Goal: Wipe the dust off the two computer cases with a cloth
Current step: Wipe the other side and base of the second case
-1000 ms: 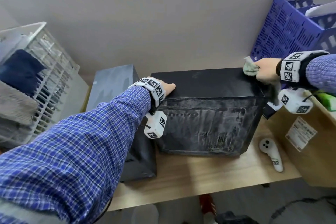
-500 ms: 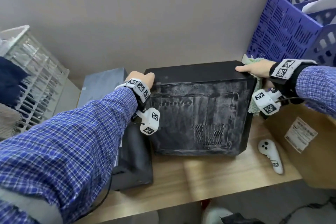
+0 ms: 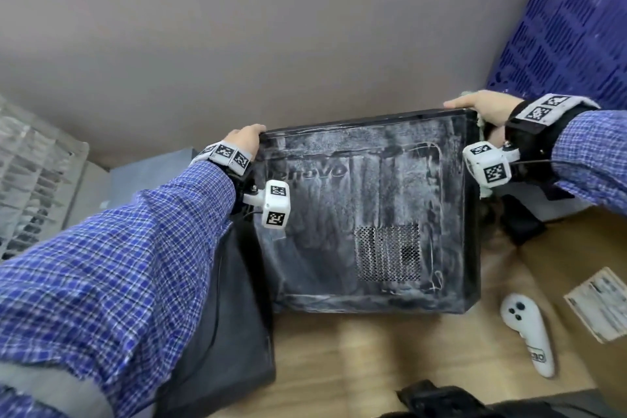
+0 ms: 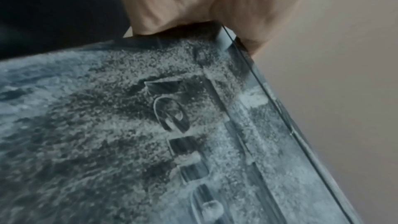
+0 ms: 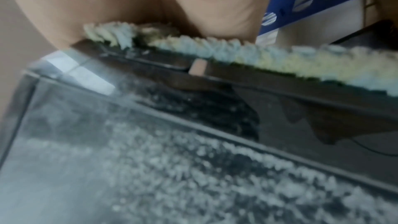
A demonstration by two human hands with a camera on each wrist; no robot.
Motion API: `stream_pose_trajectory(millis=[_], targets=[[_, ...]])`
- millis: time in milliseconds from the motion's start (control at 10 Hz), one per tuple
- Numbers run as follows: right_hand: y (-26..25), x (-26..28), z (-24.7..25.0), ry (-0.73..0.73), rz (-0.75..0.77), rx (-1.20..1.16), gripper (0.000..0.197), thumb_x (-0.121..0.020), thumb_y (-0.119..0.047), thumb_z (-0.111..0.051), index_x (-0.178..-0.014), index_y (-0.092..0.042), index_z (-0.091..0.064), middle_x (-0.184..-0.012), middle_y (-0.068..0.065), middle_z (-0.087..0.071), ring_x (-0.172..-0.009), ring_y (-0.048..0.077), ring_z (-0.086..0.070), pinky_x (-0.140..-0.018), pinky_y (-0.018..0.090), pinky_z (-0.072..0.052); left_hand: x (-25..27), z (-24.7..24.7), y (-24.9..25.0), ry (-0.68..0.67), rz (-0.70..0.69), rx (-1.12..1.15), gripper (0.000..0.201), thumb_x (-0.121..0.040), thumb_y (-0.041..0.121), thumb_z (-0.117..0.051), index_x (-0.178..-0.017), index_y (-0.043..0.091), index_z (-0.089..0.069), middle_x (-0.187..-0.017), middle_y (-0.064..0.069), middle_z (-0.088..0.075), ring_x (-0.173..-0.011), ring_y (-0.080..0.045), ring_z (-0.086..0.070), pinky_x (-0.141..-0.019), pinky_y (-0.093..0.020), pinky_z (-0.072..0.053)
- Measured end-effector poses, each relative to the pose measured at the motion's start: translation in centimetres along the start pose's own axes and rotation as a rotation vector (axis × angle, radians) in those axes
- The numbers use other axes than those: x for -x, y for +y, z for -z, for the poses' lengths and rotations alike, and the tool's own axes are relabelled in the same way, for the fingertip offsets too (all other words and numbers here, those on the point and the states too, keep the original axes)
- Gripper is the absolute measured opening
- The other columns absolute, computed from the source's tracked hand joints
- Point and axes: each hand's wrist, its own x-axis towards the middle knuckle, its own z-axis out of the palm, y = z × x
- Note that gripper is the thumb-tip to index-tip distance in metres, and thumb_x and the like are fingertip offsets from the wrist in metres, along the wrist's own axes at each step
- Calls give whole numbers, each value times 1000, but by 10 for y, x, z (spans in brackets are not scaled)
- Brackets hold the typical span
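— Dust covers the big black metal computer case [image 3: 369, 214] on the light wooden table [image 3: 356, 360]. Where are the hands?

— The left hand [image 3: 244, 139] curls over its top left corner. The right hand [image 3: 481, 108] grips its top right corner and pins a fluffy pale green cloth [image 5: 226, 50] against the edge.

— And the other case?

— A second dark grey computer case [image 3: 217, 316] lies flat, touching its left side. A white controller [image 3: 526, 332] lies just right of it, and a blue plastic crate [image 3: 570, 27] stands behind its right corner.
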Motion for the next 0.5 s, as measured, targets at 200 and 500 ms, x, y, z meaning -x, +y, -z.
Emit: stream_pose_trajectory(millis=[200, 500], targets=[[5, -41, -7, -106, -100, 74, 30, -65, -44, -77, -74, -18, -66, -70, 6, -63, -63, 28, -58, -71, 34, -47, -6, -28, 3, -41, 8, -36, 49, -103, 12, -31, -146, 29, -47, -145, -16, -51, -124, -37, -55, -109, -39, -39], [27, -33, -39, -109, -65, 254, 58, -94, -23, -41, -37, -16, -48, -30, 0, -35, -28, 20, -34, -48, 26, -27, -22, -70, -9, -174, 206, 70, 40, -105, 8, -37, -142, 6, -52, -136, -22, -55, -120, -37, -56, -84, -23, -50]])
